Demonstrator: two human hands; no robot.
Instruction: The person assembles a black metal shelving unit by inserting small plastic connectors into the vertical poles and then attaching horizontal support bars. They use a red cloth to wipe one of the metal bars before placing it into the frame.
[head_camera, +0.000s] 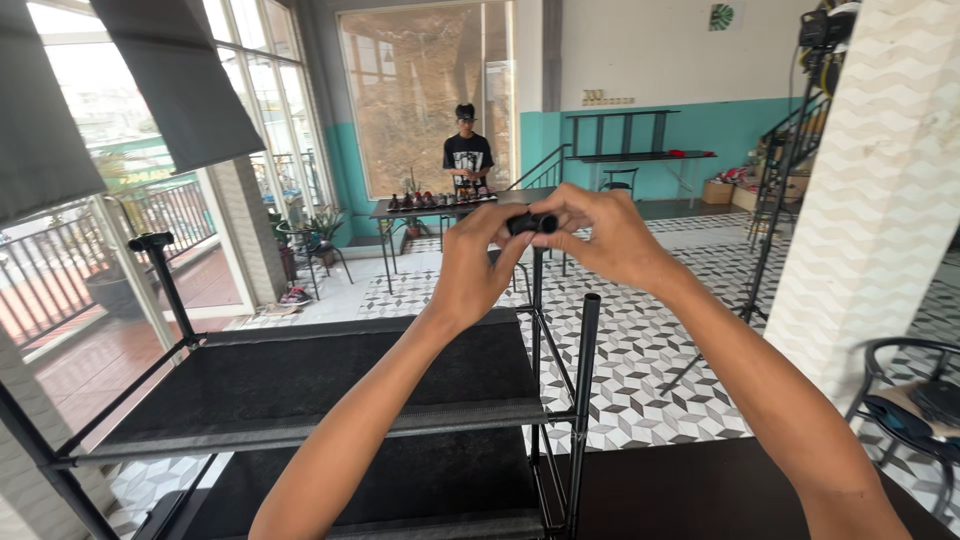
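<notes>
Tiled room; hands pinch small black cylindrical connector.

Head view — forward over nearby shelf rack

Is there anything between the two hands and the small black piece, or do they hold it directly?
Nothing stands between them. The left hand and the right hand both hold the small black piece directly, above the upright pole of the black rack.
</notes>
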